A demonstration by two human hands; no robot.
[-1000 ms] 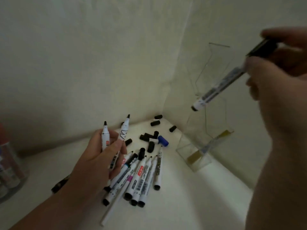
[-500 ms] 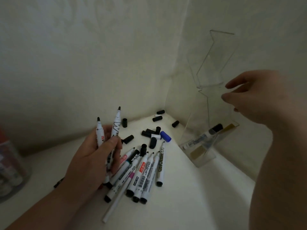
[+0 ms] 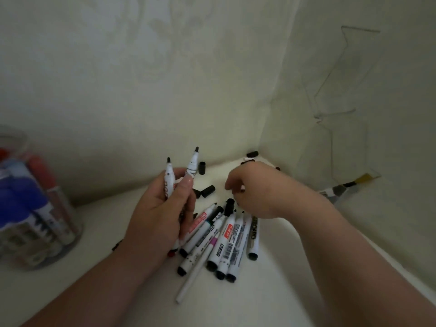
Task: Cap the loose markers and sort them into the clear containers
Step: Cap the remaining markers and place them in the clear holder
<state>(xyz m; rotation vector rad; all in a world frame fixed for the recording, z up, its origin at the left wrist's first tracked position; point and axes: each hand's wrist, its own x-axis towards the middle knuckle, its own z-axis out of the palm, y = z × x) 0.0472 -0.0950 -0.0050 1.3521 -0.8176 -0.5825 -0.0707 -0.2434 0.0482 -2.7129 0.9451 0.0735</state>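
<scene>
2 markers in L hand

the person shows as two bare forearms and hands, dim in the low light. the left hand has a short, rounded thumbnail with a faint sheen. the right hand shows its smooth back and wrist.

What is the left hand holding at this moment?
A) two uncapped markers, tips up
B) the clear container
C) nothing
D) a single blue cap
A: the left hand grips two uncapped markers, their bare black tips pointing up above the fingers.
</scene>
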